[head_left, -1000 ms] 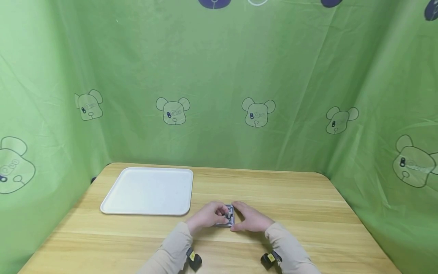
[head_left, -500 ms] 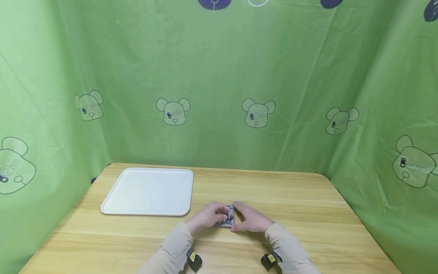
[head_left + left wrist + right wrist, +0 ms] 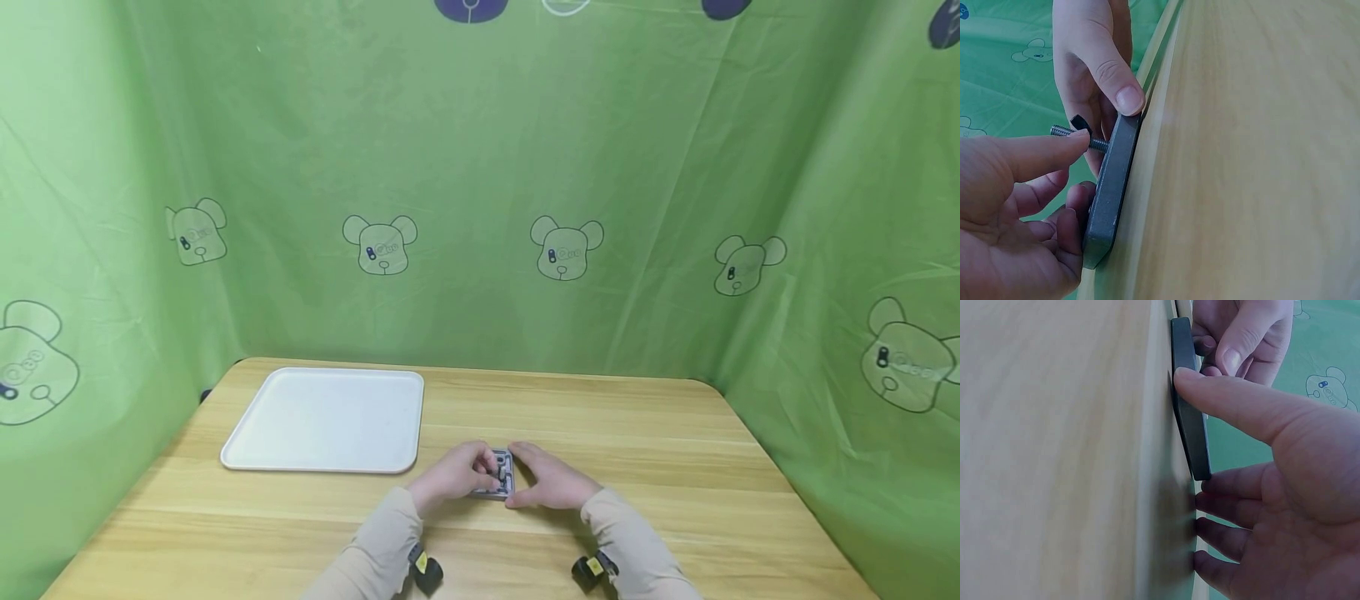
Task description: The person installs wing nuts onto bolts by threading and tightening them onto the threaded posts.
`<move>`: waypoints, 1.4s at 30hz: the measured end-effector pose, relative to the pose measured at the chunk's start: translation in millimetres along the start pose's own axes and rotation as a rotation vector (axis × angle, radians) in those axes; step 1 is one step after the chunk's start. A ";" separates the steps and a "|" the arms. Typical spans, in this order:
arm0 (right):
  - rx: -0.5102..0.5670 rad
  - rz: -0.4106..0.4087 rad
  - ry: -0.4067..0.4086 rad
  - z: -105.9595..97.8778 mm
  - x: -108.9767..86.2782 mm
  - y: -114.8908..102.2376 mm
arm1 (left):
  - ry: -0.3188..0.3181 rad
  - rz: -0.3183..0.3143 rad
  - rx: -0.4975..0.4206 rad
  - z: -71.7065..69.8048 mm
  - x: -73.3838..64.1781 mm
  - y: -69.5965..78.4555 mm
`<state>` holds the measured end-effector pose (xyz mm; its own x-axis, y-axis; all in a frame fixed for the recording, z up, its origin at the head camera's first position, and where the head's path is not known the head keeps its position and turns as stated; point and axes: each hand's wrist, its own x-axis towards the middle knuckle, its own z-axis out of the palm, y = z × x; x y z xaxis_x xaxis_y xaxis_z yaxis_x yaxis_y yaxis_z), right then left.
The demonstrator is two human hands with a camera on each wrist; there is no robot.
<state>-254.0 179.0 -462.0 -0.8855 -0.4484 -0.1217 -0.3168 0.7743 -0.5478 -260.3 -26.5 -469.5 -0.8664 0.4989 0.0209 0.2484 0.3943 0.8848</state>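
Observation:
A small dark rectangular plate (image 3: 1112, 190) lies flat on the table, and in the head view its grey top shows recessed shapes. From it stands a threaded bolt (image 3: 1099, 144) with a black wing nut (image 3: 1080, 124) partway along the thread. My left hand (image 3: 452, 475) pinches the wing nut between thumb and fingers, the thumb covering part of it, while its lower fingers curl beside the plate. With the thumb against the near edge and the fingers round toward the far side, my right hand (image 3: 553, 481) holds the plate's right end.
A white tray (image 3: 324, 461) lies at the back left of the wooden table (image 3: 637, 425). Green curtains (image 3: 465, 325) with bear-head prints enclose the table behind and at both sides. Each wrist carries a small black camera.
The left fingers have shifted slightly around the wing nut, whose wing shows at a different angle. My right hand and the plate have stayed in place.

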 end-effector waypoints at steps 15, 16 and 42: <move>0.017 -0.015 0.007 0.5 0.8 -0.7 | -0.029 0.026 0.098 -2.5 0.1 3.1; 0.019 -0.014 0.006 0.6 0.8 -0.5 | -0.029 0.028 0.097 -2.4 0.0 3.1; 0.018 -0.019 -0.001 -0.2 0.2 -1.2 | 0.021 -0.037 -0.028 1.5 0.3 -1.7</move>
<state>-253.8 178.1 -461.2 -0.8788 -0.4639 -0.1121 -0.3275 0.7571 -0.5652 -260.4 -25.9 -471.7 -0.8838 0.4679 -0.0031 0.2035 0.3902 0.8980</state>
